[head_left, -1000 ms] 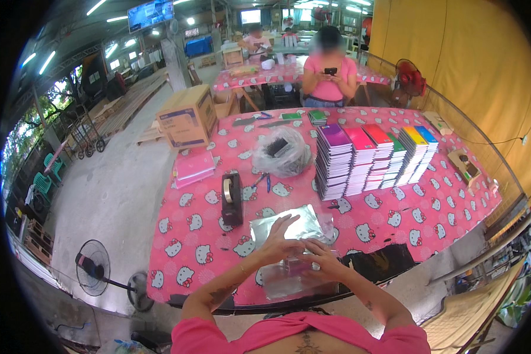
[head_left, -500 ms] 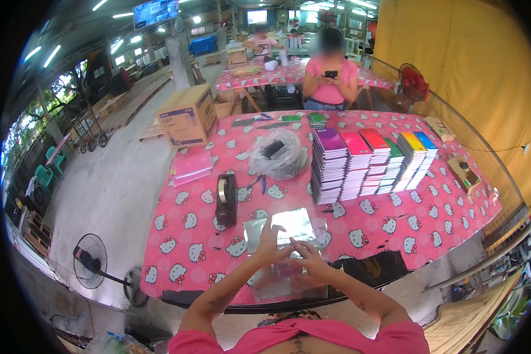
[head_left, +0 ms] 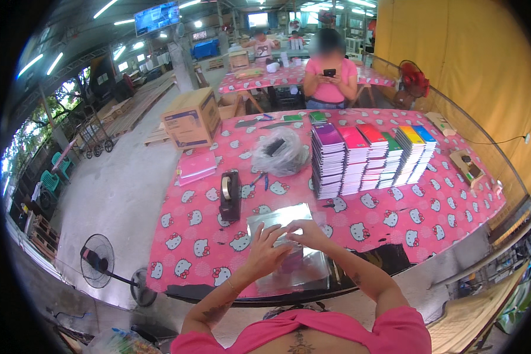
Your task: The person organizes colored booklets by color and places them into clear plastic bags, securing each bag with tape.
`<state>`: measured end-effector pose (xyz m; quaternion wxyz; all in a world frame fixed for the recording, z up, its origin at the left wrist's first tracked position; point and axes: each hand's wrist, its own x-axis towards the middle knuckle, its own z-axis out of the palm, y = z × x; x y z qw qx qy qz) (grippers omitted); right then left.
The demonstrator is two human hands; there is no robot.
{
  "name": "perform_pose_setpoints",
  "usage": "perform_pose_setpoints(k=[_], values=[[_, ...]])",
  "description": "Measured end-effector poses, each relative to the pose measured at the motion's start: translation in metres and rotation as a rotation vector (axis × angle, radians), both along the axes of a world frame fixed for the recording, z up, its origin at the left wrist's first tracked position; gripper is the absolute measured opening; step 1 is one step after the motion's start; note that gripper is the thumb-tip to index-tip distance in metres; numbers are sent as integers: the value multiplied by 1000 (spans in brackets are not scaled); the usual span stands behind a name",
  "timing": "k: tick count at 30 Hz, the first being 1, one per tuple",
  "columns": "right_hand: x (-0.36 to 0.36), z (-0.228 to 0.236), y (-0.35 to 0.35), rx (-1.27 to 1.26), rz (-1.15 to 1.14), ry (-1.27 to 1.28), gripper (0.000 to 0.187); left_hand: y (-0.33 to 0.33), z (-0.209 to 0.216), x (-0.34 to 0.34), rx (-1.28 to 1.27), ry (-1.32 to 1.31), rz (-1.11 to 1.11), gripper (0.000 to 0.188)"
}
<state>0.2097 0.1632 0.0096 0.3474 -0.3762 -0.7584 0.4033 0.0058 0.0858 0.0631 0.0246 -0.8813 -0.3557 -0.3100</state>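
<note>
My left hand (head_left: 268, 249) rests with fingers spread on a shiny clear plastic sheet (head_left: 298, 216) near the front edge of the table. My right hand (head_left: 308, 235) is just beside it, its fingers bent and pinched at the plastic. Glare hides whether this is one sheet or a stack of bags. More clear plastic (head_left: 312, 274) lies under my wrists, at the table's edge. Just beyond my left hand stands a black tape dispenser (head_left: 230, 197) with a roll of tape.
Stacks of coloured notebooks (head_left: 360, 162) stand at the right back. Behind the dispenser are a plastic bag (head_left: 280, 154), pens (head_left: 265, 182) and pink notebooks (head_left: 196, 167). A carton (head_left: 189, 121) sits at the far left corner. Across the table a person (head_left: 330, 74) holds a phone.
My left hand has flattened onto the plastic with its fingers spread. My right hand has moved slightly up, its fingers now bent in. The view has shifted a little.
</note>
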Motion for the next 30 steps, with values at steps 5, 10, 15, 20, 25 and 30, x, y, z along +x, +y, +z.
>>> perform_pose_setpoints(k=[5,10,15,20,25,30], values=[[-2,25,-14,429,-69,-336,19,22,-11,-6,-292,-448,52,24],[-12,51,-2,349,72,-543,25,56,-81,-29,-1075,-494,-82,42],[16,4,15,86,116,-48,59,61,-87,-11,-1114,-589,-128,44],[12,-17,14,-197,174,51,57,50,-95,-15,-974,-783,12,43],[20,-19,8,-526,160,203,44,54,-97,-15,-1132,-685,-1,44],[21,-39,10,-555,143,252,41,50,-94,-12,-1029,-738,-19,39]])
